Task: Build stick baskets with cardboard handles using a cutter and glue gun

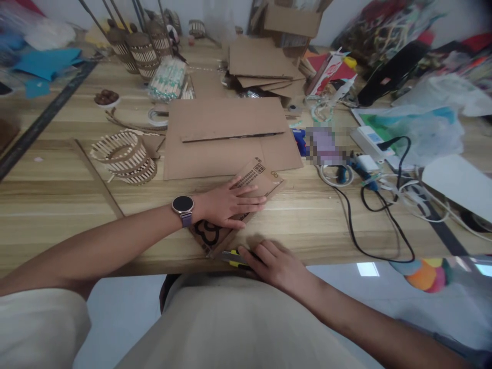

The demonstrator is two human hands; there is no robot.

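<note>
L hand (226, 205) spread flat on printed cardboard (263, 179) nr table (307, 230) edge; R hand (274, 261) closed round cutter (233, 259), tip by cardboard's near corner. Risk: one-hand hold, cardboard could pivot, blade skids twd L thumb.

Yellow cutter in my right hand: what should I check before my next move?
1. Right hand holding the cutter: ok.
2. Left hand laid flat on the printed cardboard: ok.
3. Left fingers apart from the cutter: ok.
4. Woven basket apart from the cardboard: ok.
5. Cardboard well back from the table's front edge: not ok, one corner lies near it.
6. Blade's sharpness: cannot tell.
</note>
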